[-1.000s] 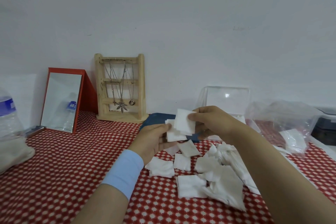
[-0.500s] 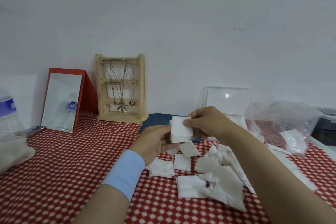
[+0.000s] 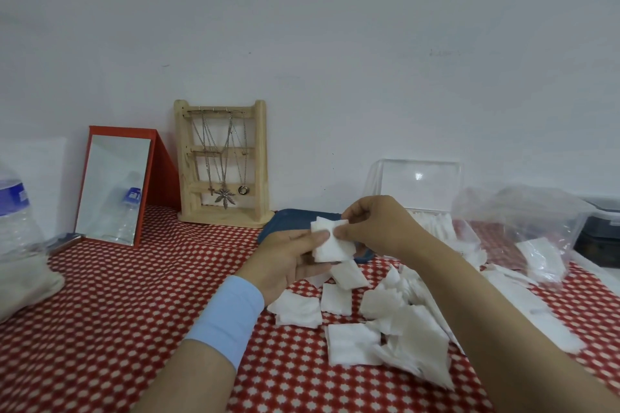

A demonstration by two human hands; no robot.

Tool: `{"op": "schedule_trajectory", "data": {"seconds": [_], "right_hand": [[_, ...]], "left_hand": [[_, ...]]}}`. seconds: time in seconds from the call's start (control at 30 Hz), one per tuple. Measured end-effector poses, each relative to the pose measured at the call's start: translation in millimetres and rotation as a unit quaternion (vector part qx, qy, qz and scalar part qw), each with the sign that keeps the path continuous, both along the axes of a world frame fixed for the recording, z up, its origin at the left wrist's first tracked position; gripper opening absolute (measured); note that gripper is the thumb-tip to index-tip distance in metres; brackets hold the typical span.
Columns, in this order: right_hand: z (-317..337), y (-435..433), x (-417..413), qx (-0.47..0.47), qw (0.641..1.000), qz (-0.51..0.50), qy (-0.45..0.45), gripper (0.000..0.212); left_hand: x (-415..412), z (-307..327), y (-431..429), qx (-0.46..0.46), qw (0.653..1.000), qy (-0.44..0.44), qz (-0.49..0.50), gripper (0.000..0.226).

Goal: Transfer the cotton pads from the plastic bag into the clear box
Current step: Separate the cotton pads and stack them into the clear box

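My left hand [image 3: 285,258] holds a small stack of white cotton pads [image 3: 330,246] above the table's middle. My right hand [image 3: 375,228] pinches the top pad of that stack from the right. Several loose cotton pads [image 3: 382,318] lie scattered on the red patterned cloth below and to the right. The clear box [image 3: 416,184] stands behind my right hand with its lid raised, and white pads show inside it. The clear plastic bag [image 3: 523,225] lies crumpled at the right with a few pads left in it.
A red-framed mirror [image 3: 114,188] and a wooden jewellery stand [image 3: 221,161] lean by the wall at the back left. A water bottle [image 3: 16,211] stands at the far left. A blue object [image 3: 292,221] lies behind my hands. A dark container [image 3: 600,231] sits at the far right.
My right hand brought a single pad down onto the stack in my left hand and now pinches it in line with the others. Both hands dropped slightly.
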State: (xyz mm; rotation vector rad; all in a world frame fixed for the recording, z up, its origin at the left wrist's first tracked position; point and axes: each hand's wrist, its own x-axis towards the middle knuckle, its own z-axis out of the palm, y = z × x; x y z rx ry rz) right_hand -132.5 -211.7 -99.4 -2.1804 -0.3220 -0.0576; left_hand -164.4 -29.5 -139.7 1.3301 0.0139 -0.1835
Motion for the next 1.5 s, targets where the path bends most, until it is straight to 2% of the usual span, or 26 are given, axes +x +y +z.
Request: {"op": "schedule_trajectory", "data": {"seconds": [0.13,0.23,0.33,0.4,0.53,0.67,0.73,0.8,0.9,0.97,1.03,1.13,1.3,1.37,1.5], "right_hand": [[-11,1,7,-0.062,0.997,-0.026,-0.034,0.020],[-17,-1,6,-0.205,0.978,0.034,-0.025,0.010],[-20,0,-1,-0.361,0.923,0.128,0.036,0.045],[-24,1,-1,-0.395,0.909,0.126,0.051,0.054],[-32,2,5,-0.373,0.925,0.065,-0.015,0.038],[-25,-5,9,-0.271,0.961,0.047,-0.039,0.030],[-17,-9,11,-0.206,0.977,0.038,-0.043,0.026],[-10,-13,9,-0.128,0.990,0.041,-0.029,0.022],[0,-16,2,0.012,0.996,0.065,0.053,0.024],[3,-17,-1,0.050,0.991,0.083,0.090,0.028],[0,-14,-2,0.051,0.991,0.087,0.093,0.027],[-5,-10,-1,0.035,0.995,0.069,0.058,0.018],[-3,-10,0,0.066,0.996,0.061,-0.022,0.021],[-6,-4,0,0.072,0.995,0.057,-0.049,0.020],[-17,11,1,-0.001,0.991,0.015,-0.135,0.010]], "left_hand": [[5,-6,10,0.036,0.998,-0.014,0.057,0.035],[12,-10,20,0.018,0.992,-0.007,0.123,0.040],[14,-11,23,0.011,0.990,-0.003,0.137,0.040],[14,-11,20,0.012,0.992,-0.005,0.126,0.039],[12,-11,15,0.028,0.993,-0.013,0.117,0.033],[11,-10,15,0.010,0.990,-0.010,0.137,0.006],[12,-11,15,0.022,0.988,-0.017,0.151,0.004],[12,-11,15,0.033,0.985,-0.022,0.167,0.007],[11,-12,13,0.051,0.982,-0.027,0.180,0.016],[10,-12,11,0.060,0.984,-0.023,0.164,0.014],[8,-11,7,0.055,0.991,-0.017,0.123,0.010],[6,-11,2,0.043,0.997,-0.005,0.069,0.016],[3,-11,-3,0.049,0.997,0.003,0.053,0.014],[2,-10,-4,0.042,0.999,0.004,0.033,0.020],[0,-7,-6,0.014,1.000,0.003,0.005,0.026]]}}
